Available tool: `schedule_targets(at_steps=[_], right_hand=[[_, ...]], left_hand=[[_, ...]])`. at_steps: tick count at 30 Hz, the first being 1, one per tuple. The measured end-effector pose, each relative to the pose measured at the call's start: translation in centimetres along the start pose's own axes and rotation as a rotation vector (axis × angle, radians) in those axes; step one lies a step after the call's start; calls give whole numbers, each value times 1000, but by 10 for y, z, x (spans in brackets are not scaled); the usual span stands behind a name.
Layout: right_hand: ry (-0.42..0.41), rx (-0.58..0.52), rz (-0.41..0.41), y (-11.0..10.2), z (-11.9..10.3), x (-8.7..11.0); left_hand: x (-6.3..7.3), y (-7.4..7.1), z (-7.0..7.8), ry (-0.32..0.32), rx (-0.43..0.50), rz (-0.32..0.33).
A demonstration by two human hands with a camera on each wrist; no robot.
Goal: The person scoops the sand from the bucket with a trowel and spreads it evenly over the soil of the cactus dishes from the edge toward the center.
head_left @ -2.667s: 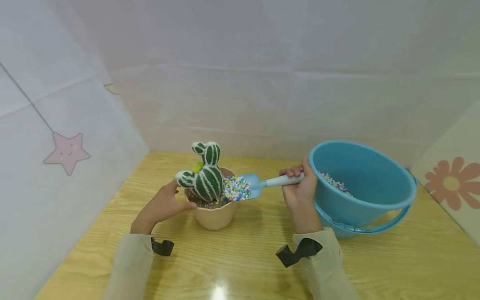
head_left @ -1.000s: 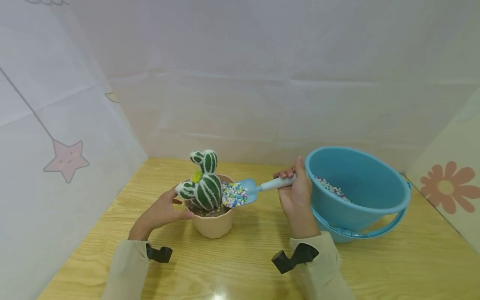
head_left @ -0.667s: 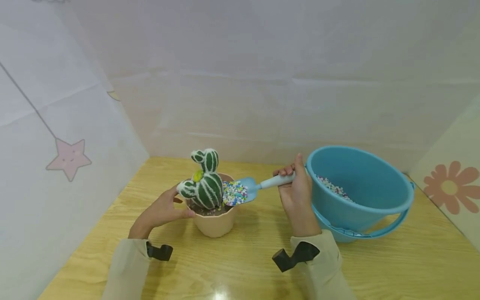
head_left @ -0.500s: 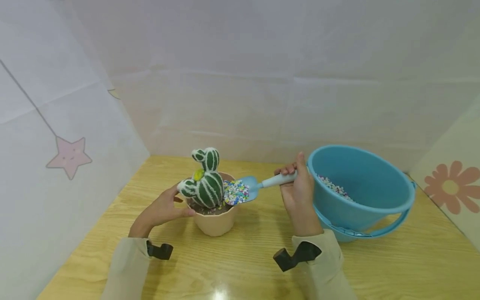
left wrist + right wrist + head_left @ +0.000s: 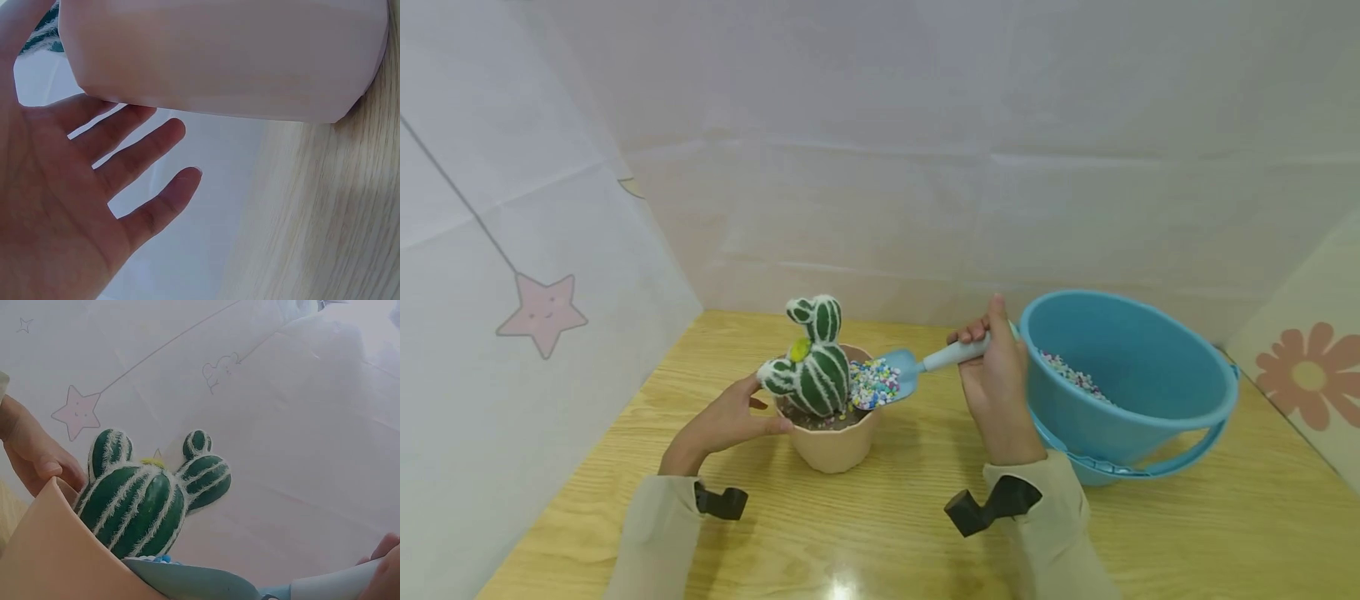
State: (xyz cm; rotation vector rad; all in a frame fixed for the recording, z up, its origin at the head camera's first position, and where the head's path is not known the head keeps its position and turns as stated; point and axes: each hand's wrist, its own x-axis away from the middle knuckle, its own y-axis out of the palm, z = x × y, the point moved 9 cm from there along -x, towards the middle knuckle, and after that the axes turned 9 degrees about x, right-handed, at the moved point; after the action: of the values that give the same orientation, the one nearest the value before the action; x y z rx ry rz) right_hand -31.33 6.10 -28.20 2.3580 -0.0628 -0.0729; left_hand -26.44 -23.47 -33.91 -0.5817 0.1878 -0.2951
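A potted cactus (image 5: 822, 379), green with fuzzy white stripes and a yellow flower, stands in a peach pot (image 5: 833, 450) of brown soil. My left hand (image 5: 726, 425) rests against the pot's left side, thumb at the rim. In the left wrist view its fingers (image 5: 140, 156) are spread and fairly straight, two fingertips apart from the pot. My right hand (image 5: 996, 392) grips the pale handle of a blue trowel (image 5: 904, 364). Small multicoloured pebbles (image 5: 874, 383) fill the blade, which overlaps the pot's right rim beside the cactus. In the right wrist view the blade (image 5: 200, 581) lies nearly level.
A large blue bucket (image 5: 1120, 429) with its handle down stands right of my right hand, holding more pebbles (image 5: 1075, 375). The wooden table (image 5: 842, 533) meets a pale printed cloth (image 5: 850, 208) behind and at both sides.
The trowel's handle end rises slightly and the blade sits a little lower at the pot's rim. The pebbles stay on the blade. The left hand holds its place at the pot.
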Motion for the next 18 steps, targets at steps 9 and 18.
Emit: schedule_targets(at_steps=[9, 18], right_hand=[[-15, 35, -43, 10, -4, -1], [-9, 57, -47, 11, -4, 1]], left_hand=[[-1, 0, -1, 5, -3, -12], [0, 1, -2, -9, 1, -15]])
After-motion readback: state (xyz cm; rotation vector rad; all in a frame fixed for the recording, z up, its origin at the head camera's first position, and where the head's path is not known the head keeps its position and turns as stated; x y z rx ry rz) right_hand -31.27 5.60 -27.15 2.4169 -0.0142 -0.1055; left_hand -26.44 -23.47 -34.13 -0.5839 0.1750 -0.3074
